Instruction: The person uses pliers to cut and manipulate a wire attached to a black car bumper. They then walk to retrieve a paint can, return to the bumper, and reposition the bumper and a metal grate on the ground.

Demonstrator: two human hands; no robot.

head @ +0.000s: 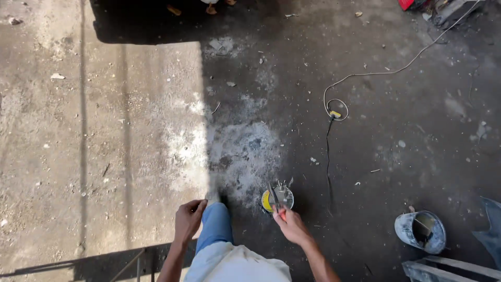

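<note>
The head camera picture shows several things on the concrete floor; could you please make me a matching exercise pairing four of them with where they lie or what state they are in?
Things:
1. small round tin
2. grey bucket
3. white cable
4. left hand

Places or states:
A. runs from the top right corner down to a loop
B. stands at the lower right, beside grey boards
C. holds nothing, beside the blue trouser leg
D. lies just in front of the right hand, which holds a red-handled tool over it

Pairs: 1-D, 2-B, 3-A, 4-C

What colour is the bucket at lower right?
Grey bucket, cement-smeared; head view.
</note>
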